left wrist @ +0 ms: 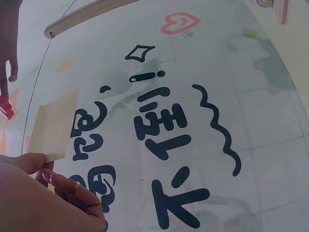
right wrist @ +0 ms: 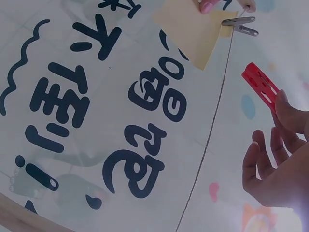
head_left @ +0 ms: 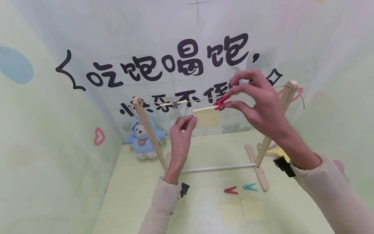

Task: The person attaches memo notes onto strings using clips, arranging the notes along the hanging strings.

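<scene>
My left hand (head_left: 180, 135) pinches a pale yellow sticky note (head_left: 206, 117) by its left edge, just below the string (head_left: 201, 99). Thumb and fingertips hold the note's corner in the left wrist view. In my right hand (head_left: 263, 105), a red clothespin (head_left: 221, 102) is pinched between thumb and finger. It overlaps the note's upper right corner in the head view, but the right wrist view shows a gap between clothespin and note. Farther left on the string, a grey clothespin (head_left: 175, 106) clips another yellow note (head_left: 182, 102).
Wooden posts (head_left: 149, 131) carry the string, joined below by a white rod (head_left: 219, 168). On the table lie a red clothespin (head_left: 231, 190), a teal clothespin (head_left: 250, 187) and two sticky notes (head_left: 232, 213). A plush toy in blue (head_left: 143, 139) sits behind the left post.
</scene>
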Available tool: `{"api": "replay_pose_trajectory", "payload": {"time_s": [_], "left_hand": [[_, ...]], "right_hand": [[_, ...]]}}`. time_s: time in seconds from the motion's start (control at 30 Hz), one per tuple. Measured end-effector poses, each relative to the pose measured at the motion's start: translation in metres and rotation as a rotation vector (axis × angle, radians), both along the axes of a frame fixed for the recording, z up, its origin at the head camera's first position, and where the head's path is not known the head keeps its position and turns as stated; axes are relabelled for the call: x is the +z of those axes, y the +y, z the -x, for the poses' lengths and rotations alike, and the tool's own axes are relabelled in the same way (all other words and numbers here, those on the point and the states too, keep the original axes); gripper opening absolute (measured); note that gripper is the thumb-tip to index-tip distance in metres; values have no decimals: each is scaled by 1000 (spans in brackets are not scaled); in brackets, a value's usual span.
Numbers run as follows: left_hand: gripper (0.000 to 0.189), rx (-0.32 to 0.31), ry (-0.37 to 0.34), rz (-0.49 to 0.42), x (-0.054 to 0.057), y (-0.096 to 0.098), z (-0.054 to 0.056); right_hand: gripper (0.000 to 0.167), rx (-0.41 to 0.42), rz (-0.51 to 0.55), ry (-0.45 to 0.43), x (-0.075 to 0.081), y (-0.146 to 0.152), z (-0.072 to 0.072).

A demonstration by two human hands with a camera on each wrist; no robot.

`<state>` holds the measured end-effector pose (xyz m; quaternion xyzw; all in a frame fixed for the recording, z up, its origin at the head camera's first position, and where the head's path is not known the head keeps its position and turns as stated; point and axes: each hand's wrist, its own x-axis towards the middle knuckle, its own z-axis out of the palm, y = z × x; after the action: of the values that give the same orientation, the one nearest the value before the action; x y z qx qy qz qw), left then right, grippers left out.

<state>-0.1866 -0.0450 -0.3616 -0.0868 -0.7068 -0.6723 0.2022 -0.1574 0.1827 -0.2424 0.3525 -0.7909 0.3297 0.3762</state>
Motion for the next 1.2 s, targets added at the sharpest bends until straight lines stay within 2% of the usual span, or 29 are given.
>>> {"api": "replay_pose_trajectory", "payload": {"time_s": [0.23, 0.5, 0.7, 1.2], "left_hand": [[18, 18, 31, -36, 8, 3, 7], [19, 38, 45, -47, 11, 8, 7], [20, 30, 54, -87, 12, 11, 9], [21, 32, 51, -72, 14, 9, 9]], "right_hand": [[15, -25, -27, 6, 10, -8, 18], [15, -26, -12, -51, 10, -14, 30], [17, -29, -36, -59, 10, -17, 35], [21, -30, -93, -88, 8, -20, 44]]}}
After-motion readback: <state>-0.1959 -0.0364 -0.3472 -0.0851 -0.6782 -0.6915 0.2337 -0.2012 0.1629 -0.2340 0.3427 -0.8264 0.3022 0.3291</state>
